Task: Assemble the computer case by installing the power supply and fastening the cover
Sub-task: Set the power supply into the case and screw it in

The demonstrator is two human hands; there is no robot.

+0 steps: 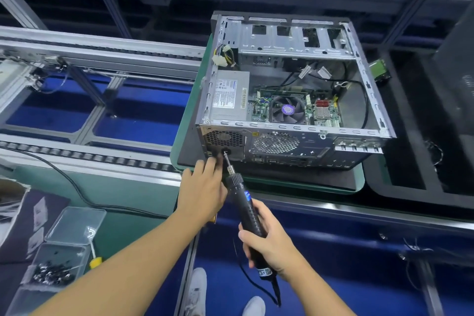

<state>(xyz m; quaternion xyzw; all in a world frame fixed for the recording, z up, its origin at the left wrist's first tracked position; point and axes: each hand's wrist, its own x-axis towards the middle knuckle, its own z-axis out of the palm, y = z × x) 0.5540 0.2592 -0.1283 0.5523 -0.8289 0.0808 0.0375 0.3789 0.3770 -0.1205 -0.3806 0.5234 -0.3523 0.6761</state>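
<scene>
Head view puts the computer case [295,84] on its side, open face up, with the power supply [229,96] seated in the near left corner. Your right hand [266,244] wraps the screwdriver [246,202], whose long axis runs up and slightly left, its tip touching the rear panel by the supply's socket. Your left hand [202,190] is nearer, just left of the tip; its fingers reach the panel, but whether they pinch a screw cannot be told. Open room lies right of the tool.
</scene>
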